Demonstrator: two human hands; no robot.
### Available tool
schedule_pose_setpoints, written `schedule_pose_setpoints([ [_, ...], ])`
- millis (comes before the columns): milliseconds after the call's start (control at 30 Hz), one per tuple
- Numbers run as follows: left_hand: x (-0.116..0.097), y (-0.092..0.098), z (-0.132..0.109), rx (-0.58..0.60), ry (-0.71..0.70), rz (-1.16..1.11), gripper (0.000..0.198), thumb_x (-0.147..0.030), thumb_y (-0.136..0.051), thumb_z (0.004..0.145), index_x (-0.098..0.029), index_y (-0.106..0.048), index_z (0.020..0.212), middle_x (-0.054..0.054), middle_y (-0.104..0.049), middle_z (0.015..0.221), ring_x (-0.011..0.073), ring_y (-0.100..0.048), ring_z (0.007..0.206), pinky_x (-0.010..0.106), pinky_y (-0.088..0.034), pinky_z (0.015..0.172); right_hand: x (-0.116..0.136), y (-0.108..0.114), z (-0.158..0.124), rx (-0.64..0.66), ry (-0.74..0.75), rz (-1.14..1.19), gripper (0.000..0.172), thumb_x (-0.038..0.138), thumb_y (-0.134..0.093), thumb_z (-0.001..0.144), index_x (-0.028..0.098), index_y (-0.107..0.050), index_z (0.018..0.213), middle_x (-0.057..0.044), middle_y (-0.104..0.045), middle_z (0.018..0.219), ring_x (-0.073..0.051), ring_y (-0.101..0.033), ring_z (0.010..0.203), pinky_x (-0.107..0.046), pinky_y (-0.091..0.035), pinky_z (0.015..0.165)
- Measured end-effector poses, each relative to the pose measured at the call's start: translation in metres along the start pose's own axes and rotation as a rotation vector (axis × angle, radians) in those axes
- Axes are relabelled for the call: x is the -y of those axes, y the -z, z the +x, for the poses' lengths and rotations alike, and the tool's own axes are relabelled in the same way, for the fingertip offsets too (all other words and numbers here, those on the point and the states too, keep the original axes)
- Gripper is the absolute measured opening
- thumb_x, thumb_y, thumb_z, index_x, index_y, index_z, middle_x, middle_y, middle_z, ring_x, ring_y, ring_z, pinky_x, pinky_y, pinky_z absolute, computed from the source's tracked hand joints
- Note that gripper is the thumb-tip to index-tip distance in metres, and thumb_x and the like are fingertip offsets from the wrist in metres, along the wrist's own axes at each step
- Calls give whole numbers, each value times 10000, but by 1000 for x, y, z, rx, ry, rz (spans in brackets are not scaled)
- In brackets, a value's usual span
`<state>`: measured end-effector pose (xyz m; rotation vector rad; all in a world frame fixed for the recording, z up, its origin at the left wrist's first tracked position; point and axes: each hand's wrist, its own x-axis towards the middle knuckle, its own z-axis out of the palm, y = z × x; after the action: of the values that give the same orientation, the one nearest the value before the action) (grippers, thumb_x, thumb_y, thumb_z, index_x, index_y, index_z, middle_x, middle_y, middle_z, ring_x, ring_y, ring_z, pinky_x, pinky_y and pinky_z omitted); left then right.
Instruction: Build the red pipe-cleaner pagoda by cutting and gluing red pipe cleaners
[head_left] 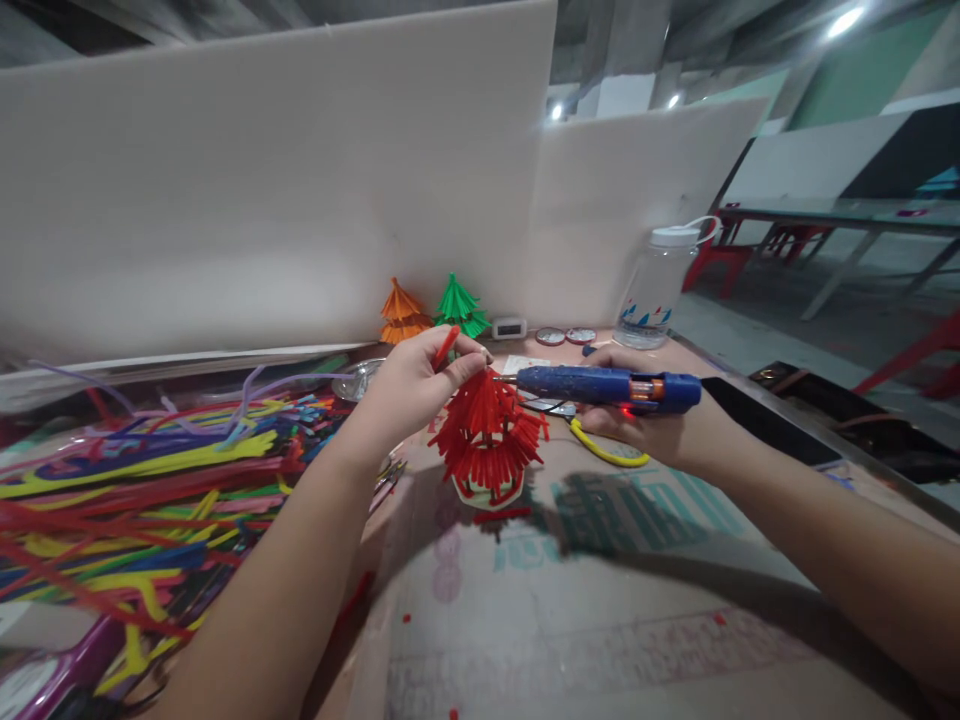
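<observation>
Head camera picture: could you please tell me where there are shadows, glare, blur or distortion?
In the head view, dark shadows fall across the table below the right hand; in the head view, a ceiling lamp glares at upper right; in the head view, the coloured strips look soft; in the head view, the bottle leans outward, probably lens distortion.

Red tiered tree (491, 440), upright, just below centre; blue glue gun (577, 385), near-level, centre-right; short red stick (446, 347), tilted, near centre.
</observation>
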<state>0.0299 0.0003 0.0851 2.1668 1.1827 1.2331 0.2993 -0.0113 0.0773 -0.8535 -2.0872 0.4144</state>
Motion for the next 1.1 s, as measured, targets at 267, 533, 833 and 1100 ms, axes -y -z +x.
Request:
schedule_pose_setpoints([
  [267,-5,0,-3,13,39,-29,189,-359,-653,904,-176,-690,874,14,-683,845,141,-590,737,264,-441,674,-5,-7,-1,-30,26,38,418,575,-781,779,212,-586,845,2,-609,740,-147,-532,629,-278,-406,593],
  [533,-10,-2,-4,4,13,-3,175,-349,-662,899,-179,-698,884,29,-694,890,160,-613,809,262,-443,666,0,-5,-1,-5,-28,63,406,557,-787,776,216,-573,826,9,-611,717,-147,-541,608,-278,-407,579],
  [833,-10,-1,-5,8,25,20,179,-358,-654,905,-187,-707,903,19,-694,865,147,-596,756,268,-436,644,-3,-4,-1,-5,18,-26,384,544,-760,800,212,-571,825,8,-607,737,-154,-539,626,-285,-392,597],
  [1100,-11,-2,-3,-7,42,6,186,-367,-657,900,-187,-705,895,21,-694,864,160,-620,785,272,-469,680,-4,0,0,54,144,-106,292,492,-711,876,213,-625,888,-10,-618,817,-157,-521,675,-289,-380,627],
])
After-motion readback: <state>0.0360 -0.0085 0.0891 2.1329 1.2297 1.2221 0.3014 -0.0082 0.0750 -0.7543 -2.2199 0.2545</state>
